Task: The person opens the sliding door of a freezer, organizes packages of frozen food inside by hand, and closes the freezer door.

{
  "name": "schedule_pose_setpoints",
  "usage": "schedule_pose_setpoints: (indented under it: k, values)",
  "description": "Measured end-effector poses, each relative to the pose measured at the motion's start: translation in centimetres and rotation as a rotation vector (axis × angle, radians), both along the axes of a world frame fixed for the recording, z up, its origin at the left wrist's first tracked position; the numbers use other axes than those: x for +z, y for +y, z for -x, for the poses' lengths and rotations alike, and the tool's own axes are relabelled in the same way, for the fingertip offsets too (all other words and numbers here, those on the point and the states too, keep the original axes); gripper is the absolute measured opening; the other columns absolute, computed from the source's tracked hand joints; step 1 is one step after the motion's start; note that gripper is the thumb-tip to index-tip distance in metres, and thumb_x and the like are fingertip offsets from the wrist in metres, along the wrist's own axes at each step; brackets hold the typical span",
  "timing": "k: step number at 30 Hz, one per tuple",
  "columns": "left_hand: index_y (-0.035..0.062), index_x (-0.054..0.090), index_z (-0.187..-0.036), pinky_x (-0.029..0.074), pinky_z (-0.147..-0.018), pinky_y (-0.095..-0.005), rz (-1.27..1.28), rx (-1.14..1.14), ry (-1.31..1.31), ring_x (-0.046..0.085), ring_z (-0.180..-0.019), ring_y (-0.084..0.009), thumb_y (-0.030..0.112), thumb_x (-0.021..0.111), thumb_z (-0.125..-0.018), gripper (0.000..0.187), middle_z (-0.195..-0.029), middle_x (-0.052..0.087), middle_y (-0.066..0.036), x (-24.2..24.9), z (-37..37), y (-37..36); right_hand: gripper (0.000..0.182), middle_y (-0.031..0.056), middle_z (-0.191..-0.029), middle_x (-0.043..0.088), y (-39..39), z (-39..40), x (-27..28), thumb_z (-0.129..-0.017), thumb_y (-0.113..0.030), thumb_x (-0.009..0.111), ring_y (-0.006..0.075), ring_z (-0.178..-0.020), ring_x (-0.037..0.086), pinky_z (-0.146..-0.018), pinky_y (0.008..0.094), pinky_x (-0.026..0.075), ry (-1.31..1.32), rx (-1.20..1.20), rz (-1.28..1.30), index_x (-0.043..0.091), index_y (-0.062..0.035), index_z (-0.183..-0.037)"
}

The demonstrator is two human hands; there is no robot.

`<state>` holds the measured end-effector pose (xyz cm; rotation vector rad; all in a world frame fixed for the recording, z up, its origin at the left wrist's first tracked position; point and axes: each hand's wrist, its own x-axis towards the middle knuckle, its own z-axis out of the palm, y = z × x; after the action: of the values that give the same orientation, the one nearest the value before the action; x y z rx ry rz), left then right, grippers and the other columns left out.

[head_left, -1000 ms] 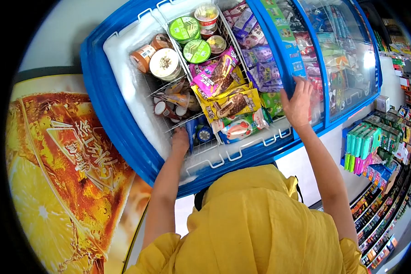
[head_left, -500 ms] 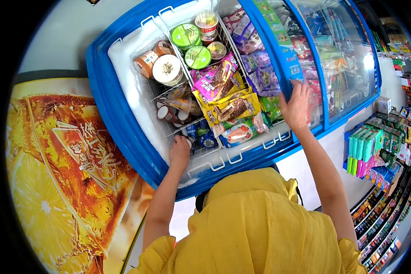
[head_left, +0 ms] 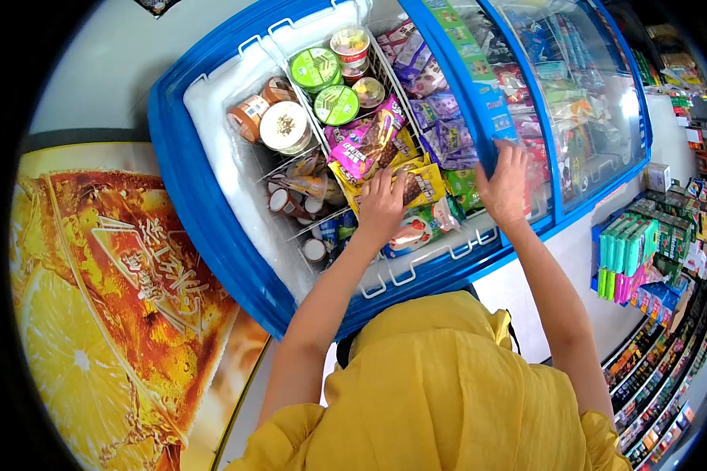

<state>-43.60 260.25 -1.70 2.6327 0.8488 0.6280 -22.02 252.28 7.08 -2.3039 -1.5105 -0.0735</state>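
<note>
My left hand (head_left: 382, 206) is inside the chest freezer, its fingers apart and lying over a yellow-wrapped ice cream bar (head_left: 426, 184). Pink ice cream wrappers (head_left: 359, 153) are just beyond those fingertips. With thumb and fingers, my right hand (head_left: 506, 187) grips the blue frame of the sliding freezer lid (head_left: 491, 102). Green-lidded ice cream cups (head_left: 336, 105) and a white-lidded tub (head_left: 285, 126) stand farther back in the freezer. Wrapped cones (head_left: 306, 185) and a small white-topped cup (head_left: 314, 250) lie left of my left hand.
The freezer's blue rim (head_left: 204, 212) surrounds the frosted interior, divided by white wire baskets (head_left: 373, 286). Purple packs (head_left: 448, 129) lie beside the lid frame. A drink poster (head_left: 118, 314) is at left; stocked shelves (head_left: 660, 345) curve along the right.
My left hand has moved right and up, from the small white-topped cup in the front left corner to the yellow-wrapped bars. My right hand has stayed on the lid.
</note>
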Motion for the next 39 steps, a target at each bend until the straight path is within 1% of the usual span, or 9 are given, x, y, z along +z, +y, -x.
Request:
schedule_pose_setpoints:
  k: [3,10,11,20,24,29,32,33,39]
  values:
    - [0.0035,0.054,-0.121,0.041,-0.079,-0.0413,0.042,-0.047,0.177,0.052,-0.103,-0.0313,0.017,0.081,-0.060,0.068,-0.108,0.052,-0.015,-1.4,-0.5,0.1,0.052,0.0209,-0.115,0.048,0.0,0.0,0.0,-0.075,-0.011,0.068,0.0384,-0.106,0.044,-0.094,0.0470,0.036,0.020,-0.018,0.017,0.044,0.0016,-0.119]
    - [-0.0027,0.052,-0.120,0.041,-0.079,-0.0399,0.131,-0.087,0.082,0.051,-0.097,-0.0285,0.020,0.081,-0.061,0.069,-0.104,0.052,-0.014,-1.3,1.2,1.9,0.051,0.0217,-0.114,0.048,0.0,0.3,0.3,-0.075,-0.011,0.068,0.0385,-0.105,0.044,-0.093,0.0468,0.036,0.030,-0.021,0.009,0.045,0.0023,-0.118]
    - [-0.0021,0.049,-0.122,0.041,-0.088,-0.0440,0.162,-0.104,0.164,0.050,-0.103,-0.0297,0.021,0.084,-0.056,0.078,-0.107,0.052,-0.014,-1.1,1.0,1.7,0.050,0.0218,-0.114,0.048,0.0,0.3,0.4,-0.075,-0.011,0.068,0.0385,-0.105,0.044,-0.093,0.0468,0.036,0.029,-0.018,0.005,0.045,0.0023,-0.118]
    - [0.0039,0.055,-0.100,0.038,-0.084,-0.0430,0.245,-0.110,0.556,0.050,-0.101,-0.0279,0.021,0.081,-0.060,0.050,-0.104,0.054,-0.011,0.6,-1.9,5.0,0.050,0.0209,-0.113,0.048,0.0,0.1,0.1,-0.074,-0.011,0.068,0.0380,-0.104,0.045,-0.092,0.0468,0.037,0.036,-0.020,-0.003,0.046,0.0013,-0.118]
    - [0.0041,0.056,-0.104,0.039,-0.083,-0.0421,0.212,0.018,0.471,0.052,-0.100,-0.0276,0.022,0.079,-0.064,0.050,-0.102,0.055,-0.010,1.8,-2.0,6.0,0.050,0.0202,-0.114,0.048,-0.1,0.2,0.1,-0.074,-0.011,0.068,0.0375,-0.105,0.045,-0.093,0.0466,0.037,0.038,-0.028,-0.012,0.046,0.0006,-0.118]
    - [0.0021,0.026,-0.144,0.038,-0.087,-0.0441,0.227,0.019,0.468,0.050,-0.101,-0.0290,0.021,0.078,-0.071,0.091,-0.113,0.049,-0.015,1.7,-1.9,6.7,0.050,0.0201,-0.114,0.048,0.0,0.3,0.2,-0.075,-0.012,0.068,0.0375,-0.105,0.045,-0.093,0.0467,0.037,0.045,-0.029,-0.015,0.046,0.0005,-0.119]
    - [0.0071,0.024,-0.146,0.037,-0.088,-0.0454,0.146,-0.078,0.401,0.047,-0.108,-0.0320,0.025,0.081,-0.068,0.099,-0.121,0.045,-0.018,1.2,-1.3,5.3,0.051,0.0202,-0.113,0.048,0.0,0.3,0.3,-0.075,-0.011,0.067,0.0378,-0.105,0.045,-0.093,0.0470,0.037,0.053,-0.032,-0.011,0.046,0.0008,-0.119]
    - [0.0140,0.023,-0.148,0.036,-0.090,-0.0478,0.071,-0.103,0.487,0.044,-0.113,-0.0325,0.017,0.073,-0.075,0.089,-0.137,0.037,-0.019,0.6,-1.4,4.9,0.051,0.0201,-0.113,0.048,0.0,0.3,0.3,-0.075,-0.012,0.067,0.0378,-0.105,0.045,-0.093,0.0470,0.037,0.054,-0.031,-0.013,0.046,0.0008,-0.119]
    - [0.0182,0.020,-0.149,0.032,-0.094,-0.0513,-0.196,-0.255,0.591,0.041,-0.121,-0.0309,0.004,0.058,-0.080,0.081,-0.148,0.027,-0.019,0.1,-1.3,5.2,0.050,0.0199,-0.112,0.049,0.0,0.4,0.5,-0.075,-0.012,0.067,0.0376,-0.104,0.045,-0.093,0.0469,0.037,0.058,-0.029,-0.011,0.046,0.0008,-0.119]
